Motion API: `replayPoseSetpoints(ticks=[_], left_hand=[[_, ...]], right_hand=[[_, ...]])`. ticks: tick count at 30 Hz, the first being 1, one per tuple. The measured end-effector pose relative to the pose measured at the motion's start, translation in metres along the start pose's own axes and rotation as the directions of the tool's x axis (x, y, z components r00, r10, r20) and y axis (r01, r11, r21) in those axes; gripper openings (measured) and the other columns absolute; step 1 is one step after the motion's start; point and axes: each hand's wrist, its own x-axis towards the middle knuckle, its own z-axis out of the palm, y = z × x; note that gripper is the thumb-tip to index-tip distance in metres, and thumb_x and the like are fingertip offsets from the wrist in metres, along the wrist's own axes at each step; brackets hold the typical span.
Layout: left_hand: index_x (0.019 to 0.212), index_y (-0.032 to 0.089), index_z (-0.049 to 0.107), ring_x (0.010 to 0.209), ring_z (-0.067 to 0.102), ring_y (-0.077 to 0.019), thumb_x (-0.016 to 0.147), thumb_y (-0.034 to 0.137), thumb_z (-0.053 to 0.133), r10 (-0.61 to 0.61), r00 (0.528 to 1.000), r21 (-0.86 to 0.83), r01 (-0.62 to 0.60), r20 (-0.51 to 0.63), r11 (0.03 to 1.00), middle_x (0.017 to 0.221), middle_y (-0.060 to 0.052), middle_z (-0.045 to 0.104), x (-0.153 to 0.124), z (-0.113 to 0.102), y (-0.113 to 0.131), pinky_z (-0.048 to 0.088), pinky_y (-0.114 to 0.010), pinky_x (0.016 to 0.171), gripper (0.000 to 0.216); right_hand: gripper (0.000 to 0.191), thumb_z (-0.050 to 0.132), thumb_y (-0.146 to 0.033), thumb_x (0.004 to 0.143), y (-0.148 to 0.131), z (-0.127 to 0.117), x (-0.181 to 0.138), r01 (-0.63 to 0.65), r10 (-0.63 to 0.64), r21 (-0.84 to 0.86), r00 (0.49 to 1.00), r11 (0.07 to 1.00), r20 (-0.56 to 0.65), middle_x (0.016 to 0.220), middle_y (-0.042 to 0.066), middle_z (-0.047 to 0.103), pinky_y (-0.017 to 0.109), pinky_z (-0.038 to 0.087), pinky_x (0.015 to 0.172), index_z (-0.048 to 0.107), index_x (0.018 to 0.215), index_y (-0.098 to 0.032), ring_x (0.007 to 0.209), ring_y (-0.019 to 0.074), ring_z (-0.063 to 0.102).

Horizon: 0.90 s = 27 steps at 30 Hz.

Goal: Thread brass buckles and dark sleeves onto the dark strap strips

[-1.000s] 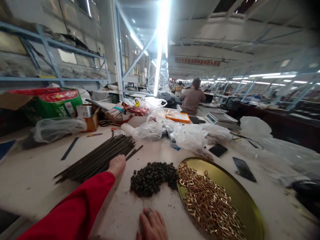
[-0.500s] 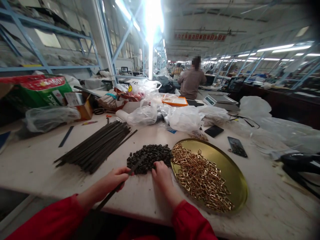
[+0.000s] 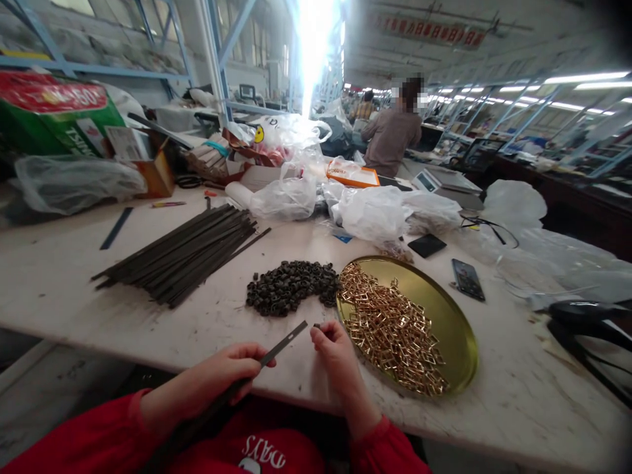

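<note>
My left hand [image 3: 241,368] is closed round a dark flat strap [image 3: 286,341], whose tip with a small slot points up and right. Just right of that tip, my right hand [image 3: 336,342] pinches a small dark loop [image 3: 317,326]. A pile of similar dark loops [image 3: 291,286] lies on the table beyond both hands. Beside it stands a round gold tray [image 3: 461,336] bearing many gold metal buckles [image 3: 390,329]. To the left, a bundle of dark straps [image 3: 182,253] is spread on the tabletop.
White plastic bags [image 3: 370,210] and an orange box [image 3: 353,172] line the back of the white table [image 3: 54,283]. A phone [image 3: 468,280] and a black flat item [image 3: 427,245] lie right of the tray. Further back stands a person [image 3: 392,138].
My right hand has drawn back from the pile with a small loop in its fingers. My left hand has come nearer my body with the strap. The view has tilted down.
</note>
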Motion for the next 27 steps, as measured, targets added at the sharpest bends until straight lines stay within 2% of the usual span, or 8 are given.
replayPoseSetpoints(ticks=[5,7,9,12,14,18,23,27], left_hand=[[0.091,0.016,0.055,0.041,0.040,-0.0058,0.061,0.023,0.048,-0.001,0.999,-0.088,0.004,0.042,0.996,0.071,0.002,0.060,0.003,0.005,-0.003,0.029,-0.017,0.039,0.031],[0.094,0.016,0.056,0.043,0.041,-0.0056,0.063,0.021,0.044,0.031,0.998,-0.005,-0.030,0.055,1.000,0.083,0.000,0.061,0.006,0.007,-0.002,0.030,-0.018,0.040,0.034],[0.098,0.018,0.059,0.053,0.048,-0.0090,0.069,0.022,0.041,0.113,0.993,0.194,-0.119,0.043,0.974,0.086,0.000,0.063,0.009,0.009,-0.002,0.038,-0.020,0.048,0.034],[0.108,0.020,0.059,0.092,0.055,-0.0177,0.082,0.028,0.037,0.284,0.959,0.493,-0.247,0.000,0.834,0.101,-0.004,0.063,0.015,0.008,-0.006,0.042,-0.028,0.085,0.036],[0.116,0.019,0.057,0.102,0.052,-0.0209,0.086,0.031,0.033,0.352,0.935,0.630,-0.255,-0.031,0.733,0.109,-0.007,0.061,0.018,0.007,-0.009,0.037,-0.033,0.094,0.039],[0.119,0.018,0.055,0.088,0.056,-0.0220,0.089,0.026,0.030,0.437,0.897,0.831,-0.197,-0.061,0.520,0.096,-0.010,0.060,0.020,0.003,-0.013,0.044,-0.034,0.082,0.040],[0.116,0.016,0.056,0.081,0.056,-0.0233,0.091,0.026,0.031,0.570,0.819,0.956,-0.115,-0.063,0.271,0.087,-0.009,0.058,0.017,0.002,-0.007,0.045,-0.034,0.074,0.037],[0.112,0.017,0.058,0.081,0.056,-0.0226,0.091,0.026,0.032,0.614,0.789,0.969,-0.132,-0.025,0.210,0.085,-0.009,0.059,0.013,0.003,-0.002,0.045,-0.032,0.073,0.035]], right_hand=[[0.027,0.061,-0.036,0.073,0.000,-0.002,-0.007,-0.074,0.073,0.236,0.997,0.969,0.012,0.068,-0.005,0.048,0.022,0.039,0.056,0.052,0.093,-0.021,0.056,0.0091,0.045],[0.034,0.063,-0.035,0.072,-0.003,-0.002,-0.008,-0.111,0.106,0.297,0.994,0.948,0.034,0.068,-0.005,0.048,0.022,0.038,0.056,0.055,0.102,-0.021,0.057,0.0092,0.045],[0.033,0.064,-0.036,0.072,-0.006,-0.002,-0.009,-0.137,0.132,0.294,0.991,0.946,0.035,0.065,-0.004,0.050,0.023,0.038,0.057,0.059,0.100,-0.019,0.057,0.0099,0.046],[0.032,0.064,-0.040,0.072,-0.008,-0.001,-0.009,-0.137,0.143,0.242,0.990,0.960,-0.010,0.064,-0.003,0.053,0.024,0.039,0.058,0.063,0.094,-0.018,0.059,0.0114,0.049],[0.033,0.065,-0.042,0.071,-0.009,-0.001,-0.008,-0.145,0.153,0.229,0.988,0.963,-0.021,0.066,-0.002,0.056,0.025,0.041,0.059,0.064,0.093,-0.017,0.060,0.0120,0.051],[0.035,0.065,-0.043,0.070,-0.007,-0.001,-0.006,-0.182,0.190,0.191,0.982,0.965,-0.022,0.071,0.000,0.059,0.026,0.044,0.060,0.064,0.094,-0.017,0.061,0.0122,0.055],[0.037,0.069,-0.042,0.068,-0.005,0.001,-0.007,-0.225,0.225,0.246,0.974,0.943,0.027,0.072,0.000,0.060,0.024,0.045,0.059,0.064,0.093,-0.016,0.061,0.0112,0.055],[0.036,0.073,-0.040,0.063,-0.004,0.005,-0.013,-0.302,0.315,0.377,0.949,0.876,0.029,0.066,-0.002,0.057,0.022,0.045,0.053,0.062,0.088,-0.017,0.056,0.0099,0.054]])
